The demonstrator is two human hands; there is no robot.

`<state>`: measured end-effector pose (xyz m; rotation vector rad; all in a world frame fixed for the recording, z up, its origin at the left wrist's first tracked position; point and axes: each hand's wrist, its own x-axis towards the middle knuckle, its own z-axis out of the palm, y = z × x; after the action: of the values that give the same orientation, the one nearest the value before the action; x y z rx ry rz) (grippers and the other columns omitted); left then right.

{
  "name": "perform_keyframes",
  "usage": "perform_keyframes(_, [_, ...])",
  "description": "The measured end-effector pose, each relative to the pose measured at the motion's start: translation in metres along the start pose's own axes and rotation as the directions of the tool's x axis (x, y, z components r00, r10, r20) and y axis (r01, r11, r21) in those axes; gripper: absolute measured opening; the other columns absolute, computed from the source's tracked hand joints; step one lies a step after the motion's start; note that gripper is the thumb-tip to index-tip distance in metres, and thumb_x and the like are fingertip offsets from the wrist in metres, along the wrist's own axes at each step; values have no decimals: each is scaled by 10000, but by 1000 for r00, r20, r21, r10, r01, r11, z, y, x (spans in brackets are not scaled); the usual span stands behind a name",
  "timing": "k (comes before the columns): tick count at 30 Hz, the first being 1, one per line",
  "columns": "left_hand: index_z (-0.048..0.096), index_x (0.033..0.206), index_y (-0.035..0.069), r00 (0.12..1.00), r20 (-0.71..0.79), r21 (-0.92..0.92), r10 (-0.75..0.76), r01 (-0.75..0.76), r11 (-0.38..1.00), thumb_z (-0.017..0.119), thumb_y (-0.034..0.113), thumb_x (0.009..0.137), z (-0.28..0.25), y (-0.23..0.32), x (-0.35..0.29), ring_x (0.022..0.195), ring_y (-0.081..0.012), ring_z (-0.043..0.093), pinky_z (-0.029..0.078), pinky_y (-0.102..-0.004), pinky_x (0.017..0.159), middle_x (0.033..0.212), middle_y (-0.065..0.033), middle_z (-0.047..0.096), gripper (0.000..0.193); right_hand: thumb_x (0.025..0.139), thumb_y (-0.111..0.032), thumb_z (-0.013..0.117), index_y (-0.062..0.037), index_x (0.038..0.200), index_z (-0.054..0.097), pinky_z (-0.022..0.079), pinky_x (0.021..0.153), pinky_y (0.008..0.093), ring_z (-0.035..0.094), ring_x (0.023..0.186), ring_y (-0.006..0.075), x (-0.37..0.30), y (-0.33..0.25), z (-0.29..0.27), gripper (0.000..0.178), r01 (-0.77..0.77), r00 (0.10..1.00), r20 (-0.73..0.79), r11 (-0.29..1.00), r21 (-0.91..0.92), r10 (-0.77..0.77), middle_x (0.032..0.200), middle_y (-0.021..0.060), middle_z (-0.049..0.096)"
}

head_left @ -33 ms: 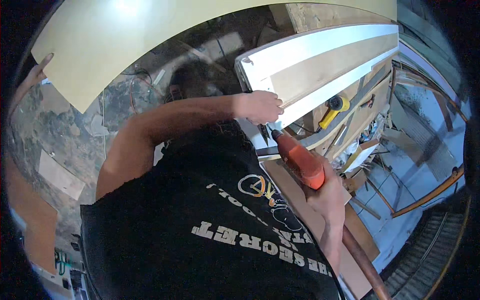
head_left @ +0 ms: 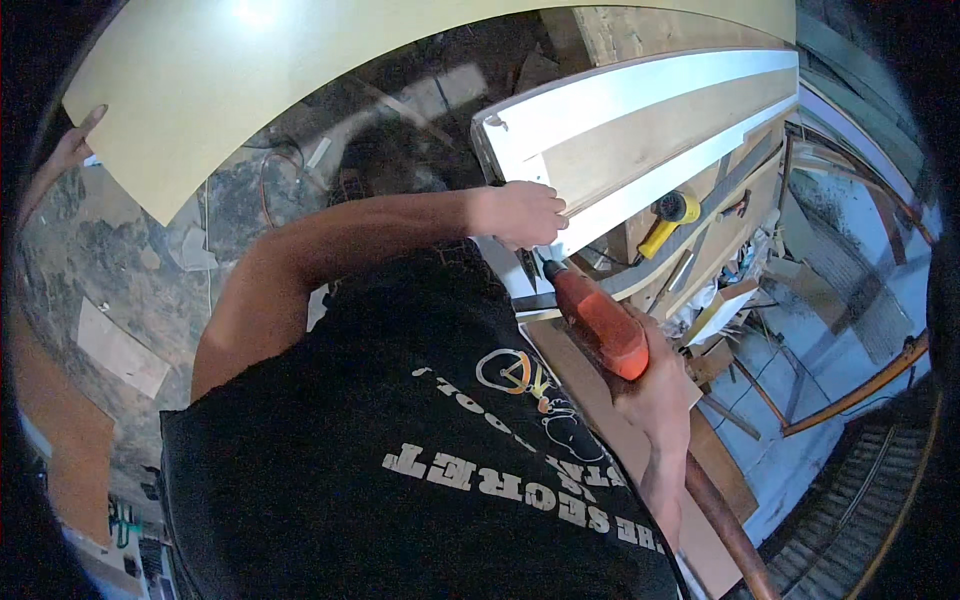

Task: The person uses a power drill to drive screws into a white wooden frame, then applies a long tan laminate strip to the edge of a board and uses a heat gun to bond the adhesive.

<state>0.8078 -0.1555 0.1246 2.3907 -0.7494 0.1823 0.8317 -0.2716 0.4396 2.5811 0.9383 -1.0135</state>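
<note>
"While the left hand (head_left: 528, 215) reaches across the near end of a long, white-bordered, tan-centred panel (head_left: 665, 130), what's the right hand (head_left: 658, 395) got?"

"An orange-red power drill (head_left: 602, 325), fingers wrapped right around it, dark nose pointing in at the panel's near right corner!"

"And the left, is it gripping?"

"Fingers curled over the white border by that same corner; whether they pinch anything, I can't tell."

"Where's the panel?"

"Lying lengthwise along the wooden bench (head_left: 765, 185), a yellow-and-black handheld tool (head_left: 660, 235) beside it, near the bench's right edge!"
</note>
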Motion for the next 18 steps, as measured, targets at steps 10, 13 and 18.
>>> perform_keyframes(10, [740, 814, 101, 997, 77, -23, 31, -29, 999, 787, 320, 761, -1, -6, 6, 1079, -223, 610, 507, -369, 907, 1043, -38, 666, 230, 732, -30, 781, -101, 1358, 579, 535, 968, 432, 687, 1132, 379, 10, -17, -8, 661, -105, 992, 83, 990, 88, 98, 1196, 193, 716])
perform_keyframes(13, [735, 816, 101, 996, 77, -7, 55, -54, 998, 787, 308, 750, -2, -5, 7, 1079, -228, 613, 511, -373, 892, 1020, -41, 665, 223, 739, -24, 771, -110, 1361, 583, 533, 970, 421, 693, 1128, 369, 8, -15, -7, 656, -126, 990, 75, 991, 39, 123, 1197, 194, 718])
perform_keyframes(18, [737, 822, 101, 997, 52, 8, 53, -53, 999, 786, 293, 737, -1, -7, 4, 1077, -228, 613, 513, -374, 885, 1015, -41, 666, 216, 739, 5, 761, -115, 1357, 591, 525, 977, 410, 690, 1148, 352, 15, 4, -7, 653, -44, 997, 67, 998, 40, 41, 1217, 205, 707])
